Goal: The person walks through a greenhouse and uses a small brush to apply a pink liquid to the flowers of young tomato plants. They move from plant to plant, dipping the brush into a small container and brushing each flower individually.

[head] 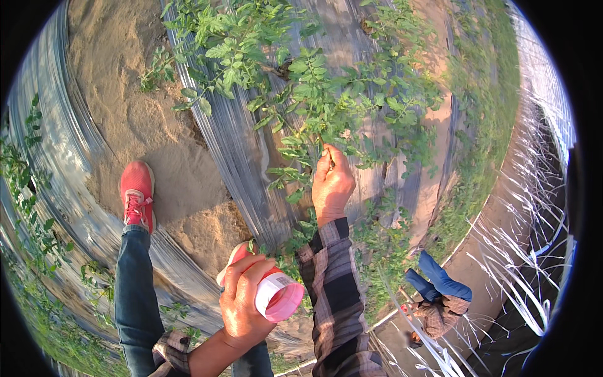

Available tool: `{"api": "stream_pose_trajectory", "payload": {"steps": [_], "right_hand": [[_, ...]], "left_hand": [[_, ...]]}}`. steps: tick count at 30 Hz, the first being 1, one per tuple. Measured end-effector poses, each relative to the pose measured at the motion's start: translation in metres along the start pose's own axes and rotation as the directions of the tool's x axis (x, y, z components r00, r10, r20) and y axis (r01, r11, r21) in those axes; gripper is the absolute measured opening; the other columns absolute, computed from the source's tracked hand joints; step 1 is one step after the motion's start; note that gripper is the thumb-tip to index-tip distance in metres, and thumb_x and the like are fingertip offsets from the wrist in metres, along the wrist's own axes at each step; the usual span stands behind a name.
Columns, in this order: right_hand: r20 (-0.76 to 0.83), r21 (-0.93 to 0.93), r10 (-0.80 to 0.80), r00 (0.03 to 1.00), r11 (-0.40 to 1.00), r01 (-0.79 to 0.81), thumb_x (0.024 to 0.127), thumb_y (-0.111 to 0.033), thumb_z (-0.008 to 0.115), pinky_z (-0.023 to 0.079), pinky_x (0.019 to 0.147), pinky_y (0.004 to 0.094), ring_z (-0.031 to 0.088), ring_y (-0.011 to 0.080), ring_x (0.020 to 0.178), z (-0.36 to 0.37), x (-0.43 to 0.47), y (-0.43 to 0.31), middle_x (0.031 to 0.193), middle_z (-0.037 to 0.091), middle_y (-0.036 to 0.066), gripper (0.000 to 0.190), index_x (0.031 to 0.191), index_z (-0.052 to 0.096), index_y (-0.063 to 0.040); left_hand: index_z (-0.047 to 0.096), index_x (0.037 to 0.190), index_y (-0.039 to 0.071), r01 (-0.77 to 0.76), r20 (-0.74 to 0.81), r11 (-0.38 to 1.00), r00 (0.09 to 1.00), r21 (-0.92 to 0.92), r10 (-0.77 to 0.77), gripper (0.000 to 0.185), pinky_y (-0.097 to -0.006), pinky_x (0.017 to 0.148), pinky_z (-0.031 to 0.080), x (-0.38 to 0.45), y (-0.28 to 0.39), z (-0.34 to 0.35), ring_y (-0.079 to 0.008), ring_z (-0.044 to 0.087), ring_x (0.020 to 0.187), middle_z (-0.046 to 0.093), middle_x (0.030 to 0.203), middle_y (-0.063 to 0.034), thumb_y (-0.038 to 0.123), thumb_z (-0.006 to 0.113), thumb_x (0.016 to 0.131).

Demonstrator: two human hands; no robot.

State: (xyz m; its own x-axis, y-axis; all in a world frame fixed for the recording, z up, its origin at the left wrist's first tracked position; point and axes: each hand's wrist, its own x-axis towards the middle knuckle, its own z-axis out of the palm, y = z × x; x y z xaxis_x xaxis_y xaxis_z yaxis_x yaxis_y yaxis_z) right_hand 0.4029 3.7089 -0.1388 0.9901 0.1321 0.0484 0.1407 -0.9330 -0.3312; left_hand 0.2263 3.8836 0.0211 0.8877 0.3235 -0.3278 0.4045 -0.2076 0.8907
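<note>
My left hand [245, 294] is wrapped around a pink plastic cup [294, 301] with a white label bearing a barcode. The cup is tilted with its mouth towards me, and little of its inside can be seen. My right hand [333, 184] is stretched out among the leaves of a tomato plant [315, 103]. Its thumb and forefinger are pinched on something thin and brownish, a stem or a small stick; the fingers hide most of it. Small yellow flowers show among the leaves just above this hand.
Plastic mulch film [221, 136] covers the planted bed, beside a sandy path [136, 108] where my pink shoe [137, 193] stands. More tomato plants [28, 179] grow at the left. Another person [440, 301] bends low at the right, near hanging white strings [523, 264].
</note>
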Motion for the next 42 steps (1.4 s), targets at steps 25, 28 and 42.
{"api": "stream_pose_trajectory", "payload": {"steps": [25, 28, 42], "right_hand": [[-0.017, 0.724, 0.497, 0.868, 0.605, -0.332, 0.11, -0.025, 0.051, 0.058, 0.069, 0.0335, 0.069, 0.0218, 0.063, -0.158, 0.034, -0.184, 0.076, 0.071, 0.015, 0.035, 0.099, 0.065, 0.005], [0.017, 0.768, 0.543, 0.839, 0.531, -0.359, 0.109, -0.024, 0.053, 0.06, 0.065, 0.0339, 0.069, 0.0236, 0.064, -0.179, 0.052, -0.223, 0.075, 0.07, 0.017, 0.035, 0.1, 0.065, 0.008], [0.127, 0.732, 0.627, 0.769, 0.464, -0.499, 0.111, -0.023, 0.05, 0.063, 0.069, 0.0337, 0.074, 0.0233, 0.072, -0.229, 0.117, -0.33, 0.087, 0.074, 0.016, 0.035, 0.109, 0.067, 0.008]], "left_hand": [[0.061, 0.127, 0.002, 0.01, -0.113, 0.999, 0.993, -0.038, -0.015, 0.068, -0.0453, 0.093, 0.057, 0.083, 0.021, -0.063, -0.0387, 0.066, 0.112, 0.067, 0.12, -0.018, 0.012, 0.096, 0.069], [0.061, 0.128, 0.002, -0.021, -0.123, 0.999, 0.992, -0.028, 0.017, 0.069, -0.0452, 0.094, 0.055, 0.11, 0.032, -0.098, -0.0388, 0.065, 0.112, 0.067, 0.119, -0.0186, 0.014, 0.096, 0.07], [0.062, 0.127, 0.001, -0.065, -0.164, 0.983, 0.982, 0.171, 0.094, 0.065, -0.0443, 0.098, 0.054, 0.179, 0.134, -0.229, -0.0381, 0.067, 0.113, 0.068, 0.121, -0.0197, 0.002, 0.091, 0.068]]}}
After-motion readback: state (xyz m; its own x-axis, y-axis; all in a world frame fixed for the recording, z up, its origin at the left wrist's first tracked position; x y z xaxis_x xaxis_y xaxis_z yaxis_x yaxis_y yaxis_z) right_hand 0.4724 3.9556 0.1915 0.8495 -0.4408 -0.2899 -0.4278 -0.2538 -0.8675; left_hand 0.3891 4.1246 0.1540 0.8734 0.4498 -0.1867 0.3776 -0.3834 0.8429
